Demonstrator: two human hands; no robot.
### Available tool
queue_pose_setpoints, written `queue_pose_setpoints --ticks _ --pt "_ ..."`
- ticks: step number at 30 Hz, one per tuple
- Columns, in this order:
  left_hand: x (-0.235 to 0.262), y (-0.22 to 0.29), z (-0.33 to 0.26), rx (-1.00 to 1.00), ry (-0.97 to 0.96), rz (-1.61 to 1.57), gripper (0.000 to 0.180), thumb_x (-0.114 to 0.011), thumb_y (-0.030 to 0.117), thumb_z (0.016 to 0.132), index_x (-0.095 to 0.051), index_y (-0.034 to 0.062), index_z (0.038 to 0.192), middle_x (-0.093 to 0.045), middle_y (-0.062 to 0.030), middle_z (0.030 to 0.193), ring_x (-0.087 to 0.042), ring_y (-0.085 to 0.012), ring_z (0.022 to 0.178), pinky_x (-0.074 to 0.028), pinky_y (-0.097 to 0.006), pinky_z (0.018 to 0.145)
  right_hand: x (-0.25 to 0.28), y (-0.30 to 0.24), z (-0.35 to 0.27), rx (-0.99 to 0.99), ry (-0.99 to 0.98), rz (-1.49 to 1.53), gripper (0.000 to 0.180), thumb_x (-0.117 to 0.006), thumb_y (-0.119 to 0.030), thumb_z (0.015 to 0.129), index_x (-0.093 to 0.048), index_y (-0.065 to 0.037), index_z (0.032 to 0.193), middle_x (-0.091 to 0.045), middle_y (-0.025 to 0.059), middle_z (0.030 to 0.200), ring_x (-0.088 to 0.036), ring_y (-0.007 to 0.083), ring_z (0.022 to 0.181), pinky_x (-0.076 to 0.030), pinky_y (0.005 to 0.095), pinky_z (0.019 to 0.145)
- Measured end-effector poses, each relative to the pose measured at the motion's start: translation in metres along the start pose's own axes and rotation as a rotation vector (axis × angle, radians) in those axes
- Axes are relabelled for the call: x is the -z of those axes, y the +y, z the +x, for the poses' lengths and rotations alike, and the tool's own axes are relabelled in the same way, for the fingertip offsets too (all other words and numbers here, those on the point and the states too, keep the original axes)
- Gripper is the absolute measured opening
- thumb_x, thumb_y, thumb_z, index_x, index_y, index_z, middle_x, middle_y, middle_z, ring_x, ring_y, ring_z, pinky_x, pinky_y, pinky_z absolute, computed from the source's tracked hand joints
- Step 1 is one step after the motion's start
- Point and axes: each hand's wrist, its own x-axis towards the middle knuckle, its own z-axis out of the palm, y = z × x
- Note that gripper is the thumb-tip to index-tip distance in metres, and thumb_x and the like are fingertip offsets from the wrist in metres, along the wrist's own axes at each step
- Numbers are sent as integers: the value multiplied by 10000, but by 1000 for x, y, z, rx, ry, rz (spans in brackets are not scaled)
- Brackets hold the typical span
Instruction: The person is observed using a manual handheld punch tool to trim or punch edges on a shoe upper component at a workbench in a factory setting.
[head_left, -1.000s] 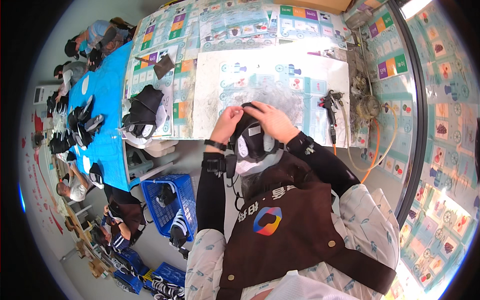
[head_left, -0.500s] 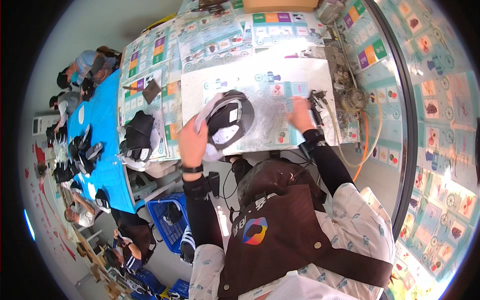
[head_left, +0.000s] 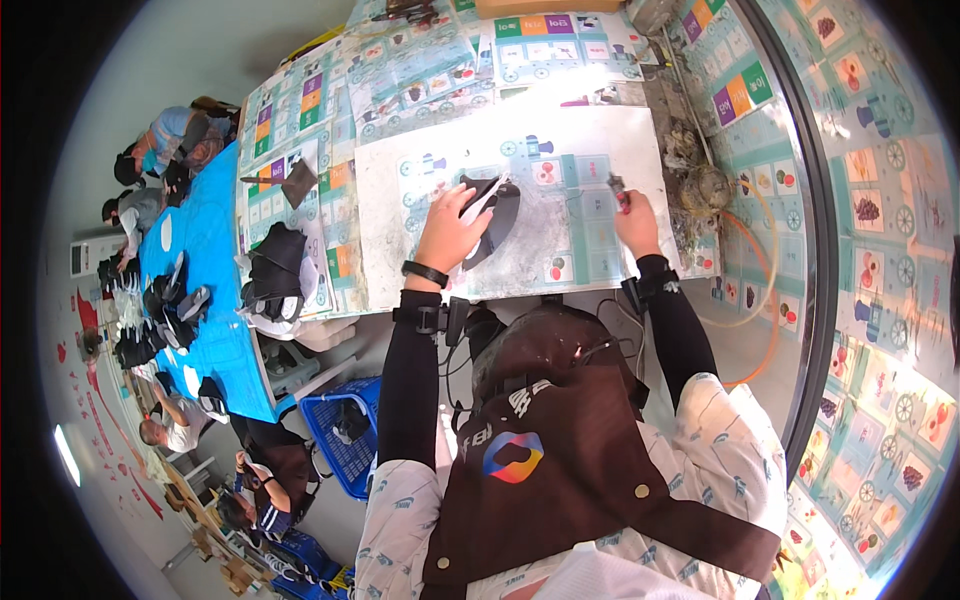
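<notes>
On the white-topped work board (head_left: 390,270), my left hand (head_left: 449,238) is closed on a black-and-grey shoe upper (head_left: 499,228), pinching its pale edge so the piece stands tilted. Part of the upper is hidden behind my fingers. To the right, my right hand (head_left: 638,227) wraps round a small dark spray gun (head_left: 619,190), whose nozzle end sticks out past my fingers. The gun is held apart from the upper, above the board's right side.
Stacked black shoe uppers (head_left: 277,270) lie at the table's left edge, below a dark scraper-like tool (head_left: 298,184). More uppers lie on a blue table (head_left: 215,330), with people beyond. A blue basket (head_left: 338,470) stands on the floor. An orange hose (head_left: 772,330) hangs at right.
My right hand has taken hold of the spray gun and lifted it from the board. My left hand has moved right and forward, turning the shoe upper more on edge.
</notes>
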Motion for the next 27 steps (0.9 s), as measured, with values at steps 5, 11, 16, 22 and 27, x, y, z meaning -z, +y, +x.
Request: queue_pose_setpoints --ticks 5,11,16,22,27 --pt "-6 -1 -4 46 -161 -261 769 -819 365 865 -511 -28 1449 -482 -248 1500 -427 -362 1444 -324 -414 1201 -5 -5 -18 69 79 -305 395 -680 -80 780 -547 10 1140 -571 230 1204 -542 428 1168 -502 495 948" --pt "-34 1 1 6 -161 -350 911 -824 394 880 -363 -64 1519 -407 -261 1533 -402 -361 1445 -329 -401 1194 -10 -79 -55 66 -400 316 786 -801 -425 872 -471 32 1420 -533 228 1411 -519 381 1325 -455 443 1094" --pt "-69 -31 40 425 -86 -897 500 -651 242 1006 -527 -61 1384 -644 -199 1309 -634 -283 1207 -463 -385 1084 -13 -150 -62 -70 -471 696 579 -749 -363 884 -606 30 1284 -706 152 1128 -689 267 1032 -561 403 858" --pt "-105 -134 106 319 -573 -330 332 -531 88 903 -713 -47 1146 -768 -180 1045 -750 -264 929 -592 -370 811 -13 -147 -60 -124 -457 628 404 -691 -176 834 -645 94 1131 -715 144 915 -685 191 831 -539 338 755" --pt "-100 -115 133 -454 -1071 237 291 -618 172 903 -757 80 1141 -745 -170 1148 -724 -336 1002 -552 -415 885 -6 -166 -60 -225 -477 700 295 -715 -156 890 -666 -11 1142 -679 -1 898 -606 91 750 -488 258 653"
